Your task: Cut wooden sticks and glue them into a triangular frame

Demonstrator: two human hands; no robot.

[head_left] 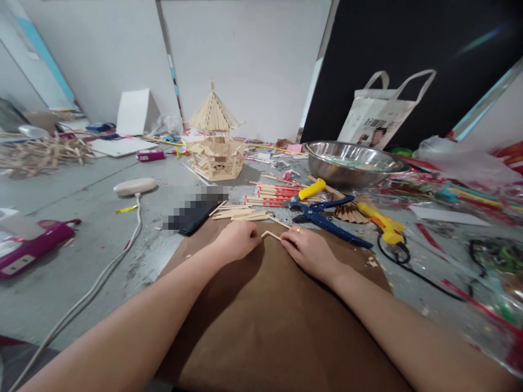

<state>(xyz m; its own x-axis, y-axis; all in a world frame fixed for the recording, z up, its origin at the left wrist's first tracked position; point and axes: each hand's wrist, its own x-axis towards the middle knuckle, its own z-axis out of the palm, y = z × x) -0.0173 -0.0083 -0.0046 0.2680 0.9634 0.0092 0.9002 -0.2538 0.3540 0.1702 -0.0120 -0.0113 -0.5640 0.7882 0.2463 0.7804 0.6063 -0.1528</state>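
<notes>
Both of my hands rest on a brown paper sheet (261, 316) spread on the grey floor. My left hand (236, 239) is curled shut and pinches one end of a small bent piece of two joined wooden sticks (270, 234). My right hand (308, 250), with a ring on one finger, pinches the other end of the same piece. A loose pile of cut wooden sticks (241, 213) lies just beyond my hands. A wooden stick pagoda model (215, 142) stands upright farther back.
Blue-handled cutters (327, 218), a yellow-handled tool (311, 189), a yellow glue gun (382, 223) with black cord, red-printed chopsticks (272, 193), a steel bowl (347, 160), a white tote bag (382, 111), a dark phone (196, 215), a white charger with cable (134, 187) and a magenta box (35, 245) surround me.
</notes>
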